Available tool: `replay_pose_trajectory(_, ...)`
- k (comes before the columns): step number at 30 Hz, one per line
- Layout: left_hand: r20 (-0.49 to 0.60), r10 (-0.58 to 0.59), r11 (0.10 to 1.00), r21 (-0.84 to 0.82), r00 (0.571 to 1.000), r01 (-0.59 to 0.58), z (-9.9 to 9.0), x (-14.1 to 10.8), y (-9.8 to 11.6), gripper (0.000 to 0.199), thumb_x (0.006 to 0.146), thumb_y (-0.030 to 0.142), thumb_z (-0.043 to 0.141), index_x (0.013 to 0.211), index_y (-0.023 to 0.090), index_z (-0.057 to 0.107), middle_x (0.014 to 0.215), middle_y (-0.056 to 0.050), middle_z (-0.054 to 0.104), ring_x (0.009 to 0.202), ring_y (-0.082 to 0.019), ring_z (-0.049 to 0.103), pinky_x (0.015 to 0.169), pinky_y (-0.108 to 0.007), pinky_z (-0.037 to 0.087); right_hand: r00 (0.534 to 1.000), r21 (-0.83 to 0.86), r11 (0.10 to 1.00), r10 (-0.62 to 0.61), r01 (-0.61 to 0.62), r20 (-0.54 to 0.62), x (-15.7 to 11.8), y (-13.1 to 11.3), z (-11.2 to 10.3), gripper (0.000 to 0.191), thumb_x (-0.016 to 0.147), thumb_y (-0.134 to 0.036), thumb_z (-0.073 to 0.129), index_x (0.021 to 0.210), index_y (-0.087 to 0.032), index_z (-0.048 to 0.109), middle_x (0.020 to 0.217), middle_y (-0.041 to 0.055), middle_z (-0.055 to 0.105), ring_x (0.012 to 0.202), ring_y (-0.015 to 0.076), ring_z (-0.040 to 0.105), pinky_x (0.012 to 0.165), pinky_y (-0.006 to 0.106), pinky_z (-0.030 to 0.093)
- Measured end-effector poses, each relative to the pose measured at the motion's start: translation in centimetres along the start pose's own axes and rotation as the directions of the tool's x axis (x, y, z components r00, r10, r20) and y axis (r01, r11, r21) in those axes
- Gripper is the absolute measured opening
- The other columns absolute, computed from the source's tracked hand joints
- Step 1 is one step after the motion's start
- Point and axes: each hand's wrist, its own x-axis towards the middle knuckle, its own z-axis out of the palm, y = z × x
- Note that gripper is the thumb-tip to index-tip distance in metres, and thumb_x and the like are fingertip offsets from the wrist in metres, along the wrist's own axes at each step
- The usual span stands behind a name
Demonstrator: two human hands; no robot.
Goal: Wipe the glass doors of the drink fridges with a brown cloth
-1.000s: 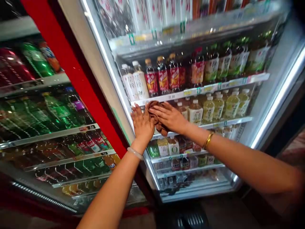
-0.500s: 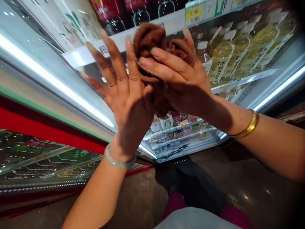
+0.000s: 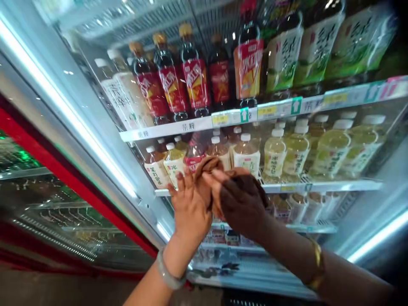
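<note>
A crumpled brown cloth (image 3: 208, 165) is bunched in my right hand (image 3: 240, 204), its fingers curled over the fabric. Against the cloth's left side rests my left hand (image 3: 191, 212), palm facing away and fingers stretched upward; its thumb is hidden. A pale bangle (image 3: 168, 272) circles the left wrist, and a gold bangle (image 3: 317, 263) the right. Both hands are in front of a lit drinks cooler, overlapping the shelf of pale yellow bottles (image 3: 298, 148) from my viewpoint.
Red-labelled dark bottles (image 3: 196, 80) stand on the upper shelf, beside green-labelled bottles (image 3: 285, 55). A white price rail (image 3: 197, 125) runs along that shelf's edge. At left is the cooler's bright light strip (image 3: 79, 114) and a red frame edge (image 3: 92, 195).
My view has tilted up, showing more of the upper shelves. Both hands appear lower and smaller, with the cloth still in my right hand and my left fingers less widely spread.
</note>
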Motion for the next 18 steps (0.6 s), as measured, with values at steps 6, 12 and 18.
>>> replay_pose_trajectory(6,-0.079,-0.076,0.996,0.031,0.994,0.079,0.8,3.6,1.9,0.076,0.106,0.038,0.043,0.168,0.038,-0.003,0.178,0.001,0.001,0.162,-0.030,-0.011,0.132,-0.066,-0.002,0.999,-0.044,0.999,0.025,-0.026,-0.041,1.1,2.5,-1.3,0.029,0.099,-0.015,0.055,0.120,-0.027,0.071,0.149,-0.0009,0.063,0.150,0.0172,0.047,0.138,0.048,0.019)
replay_pose_trajectory(12,0.019,0.214,0.974,-0.087,0.977,-0.211,3.0,1.0,7.1,0.075,0.103,0.024,0.047,0.169,0.021,0.011,0.174,-0.013,0.024,0.164,-0.031,0.009,0.133,-0.062,-0.003,0.944,-0.215,0.922,0.295,-0.322,-0.150,-6.7,1.6,-2.7,0.034,0.097,-0.021,0.063,0.130,-0.020,0.069,0.133,0.0098,0.073,0.152,0.0223,0.044,0.131,0.045,0.033)
replay_pose_trajectory(18,0.074,-0.035,0.999,0.022,0.997,0.033,3.2,-0.5,5.1,0.100,0.090,0.019,0.072,0.168,0.028,0.009,0.174,-0.025,0.011,0.157,-0.053,0.020,0.118,-0.085,0.012,0.997,-0.146,0.987,0.067,-0.071,-0.035,-4.4,2.3,-2.8,0.028,0.098,-0.009,0.056,0.111,-0.023,0.076,0.120,0.0027,0.078,0.140,0.0178,0.056,0.132,0.047,0.029)
